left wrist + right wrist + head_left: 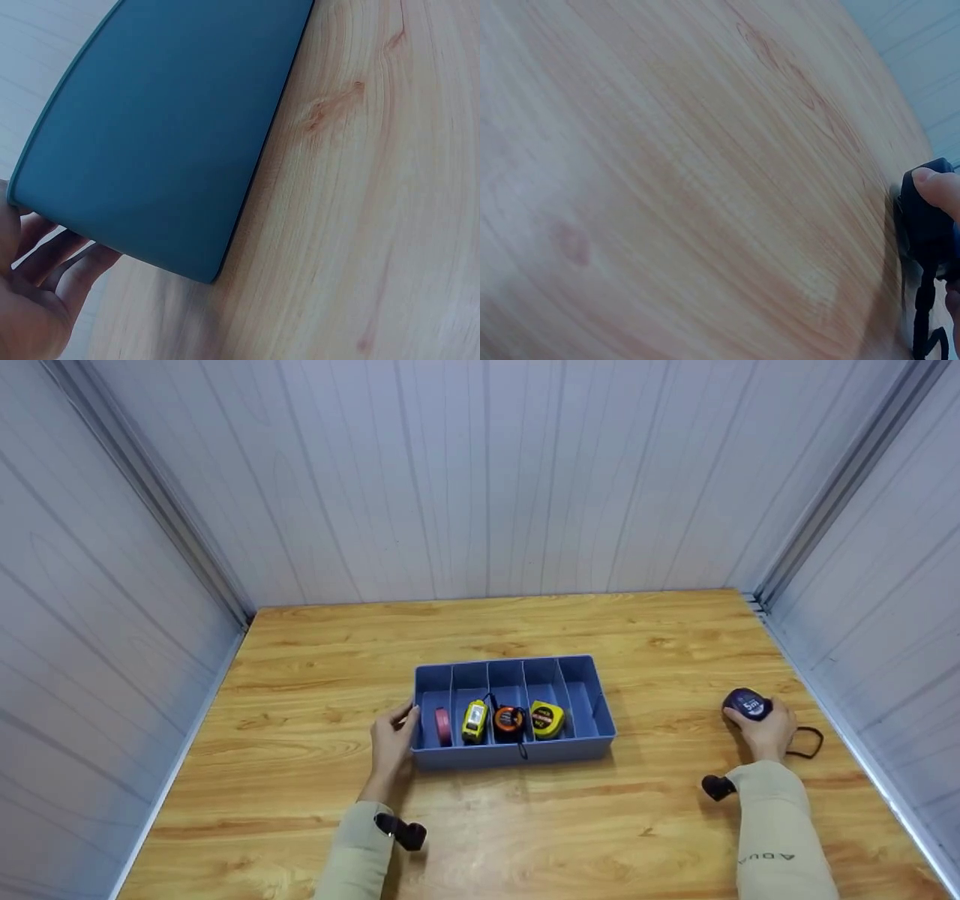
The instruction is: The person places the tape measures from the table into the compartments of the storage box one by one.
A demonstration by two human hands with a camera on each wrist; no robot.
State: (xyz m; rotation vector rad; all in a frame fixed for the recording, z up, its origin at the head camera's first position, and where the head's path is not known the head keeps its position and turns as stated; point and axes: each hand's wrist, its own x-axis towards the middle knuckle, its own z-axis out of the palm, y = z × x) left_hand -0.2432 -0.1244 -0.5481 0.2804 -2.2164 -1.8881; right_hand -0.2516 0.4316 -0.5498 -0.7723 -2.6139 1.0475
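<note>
My left hand (391, 741) grips the left end of a blue divided box (510, 751), thumb at the rim and fingers along the outer wall; the left wrist view shows the fingers (82, 274) against it. Inside, from left, sit a pink round object (442, 727), a yellow tape measure (474, 721) on edge, a black-and-orange tape measure (508, 721) with a cord over the front wall, and another yellow tape measure (547, 719). Well right of the box, my right hand (771, 731) holds a dark tape measure (746, 703) marked 5m. Its black strap (924, 307) trails behind.
The wooden table (652, 825) lies under everything, with a pale panel wall (450, 480) along its back edge. Side walls (885, 585) rise at left and right, the right one near my right hand. The box's rightmost compartment (589, 705) shows its bare floor.
</note>
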